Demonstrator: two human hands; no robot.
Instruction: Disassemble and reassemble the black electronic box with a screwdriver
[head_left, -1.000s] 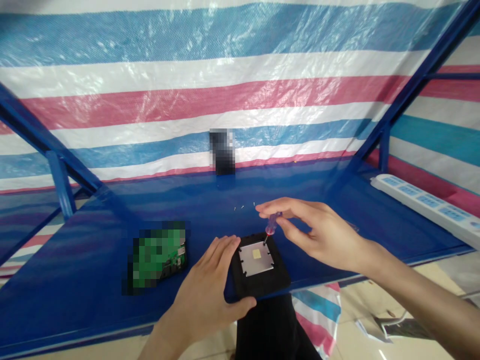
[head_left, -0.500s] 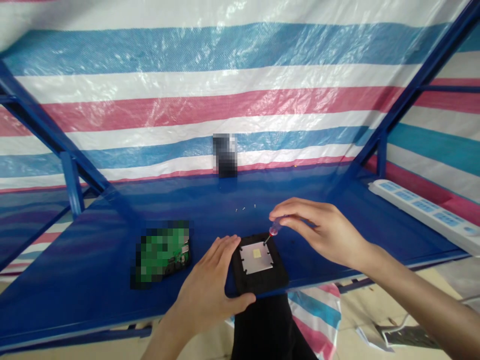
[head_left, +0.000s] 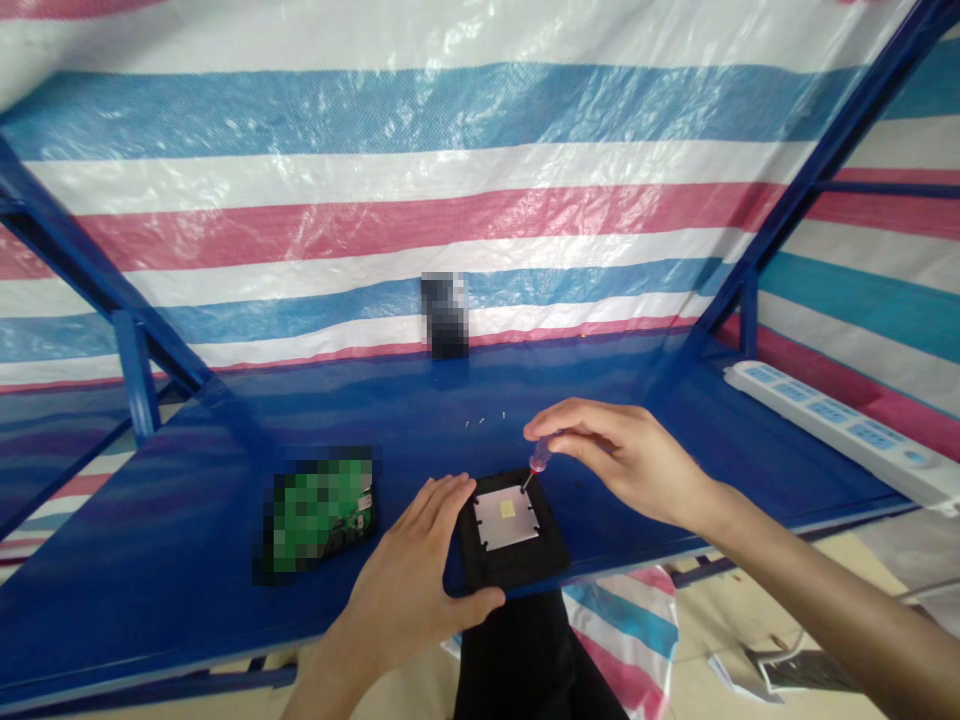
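So my right hand (head_left: 634,465), wrist angled, is pinching a clear purplish plastic screwdriver (head_left: 538,457) tip-down at the flat black square casing (head_left: 517,570) on the blue table (head_left: 217,430), left hand (head_left: 409,572) spread along the casing's edge.

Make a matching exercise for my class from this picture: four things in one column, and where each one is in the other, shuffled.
Things
1. Screwdriver
2. Green board
3. Power strip
4. Left hand

Places
A. Along the right side of the blue table
B. At the left side of the black square piece
C. In the right hand, pointing down at the silver plate
D. On the table, to the left of both hands

Right pairs: 1-C, 2-D, 3-A, 4-B
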